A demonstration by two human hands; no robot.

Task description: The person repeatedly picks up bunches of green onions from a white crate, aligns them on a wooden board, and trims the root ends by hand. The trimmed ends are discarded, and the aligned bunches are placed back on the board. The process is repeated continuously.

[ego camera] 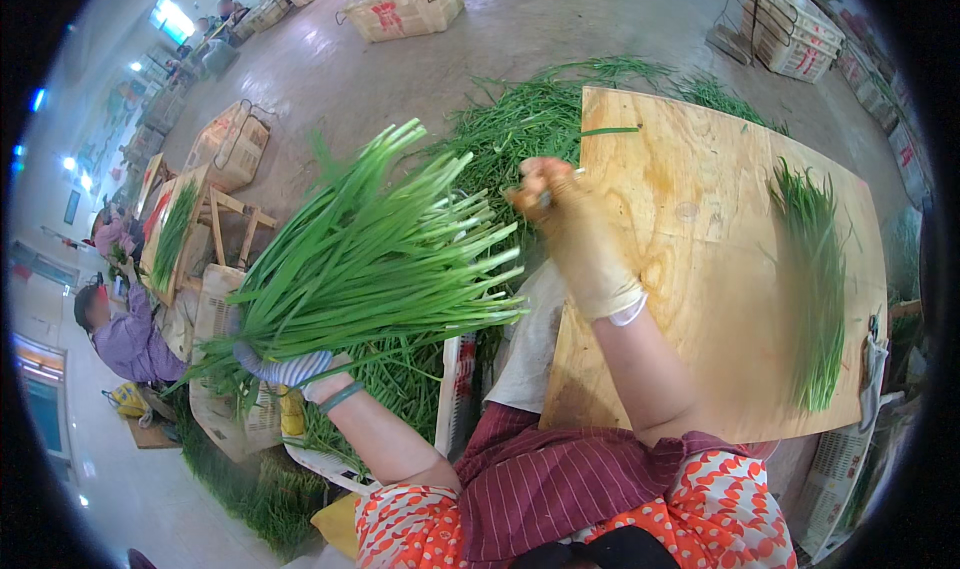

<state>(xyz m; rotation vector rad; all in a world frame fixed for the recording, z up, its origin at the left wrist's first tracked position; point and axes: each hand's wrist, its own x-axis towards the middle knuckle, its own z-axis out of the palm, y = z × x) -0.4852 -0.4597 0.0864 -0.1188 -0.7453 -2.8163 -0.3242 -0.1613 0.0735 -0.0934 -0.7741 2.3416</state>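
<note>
My left hand (289, 366), in a striped knit glove, grips a large bunch of green garlic chives (367, 261) near its leafy end. The pale cut stems fan out to the right, over a white plastic crate (454, 389) with more chives in it. My right hand (551, 194), in a stained light glove, is raised beside the left edge of a plywood board (675, 269). Its fingers are curled, and a small pale piece shows by them; whether they hold it is unclear. A neat row of chives (817, 291) lies at the board's right side.
Loose greens (525, 119) are heaped on the floor beyond the board. Scissors (873, 327) and a grey cloth (871, 378) are at the board's right edge. A person in purple (139, 333) works at another board (176, 231) on the left. A plastic crate (405, 6) stands on the floor ahead.
</note>
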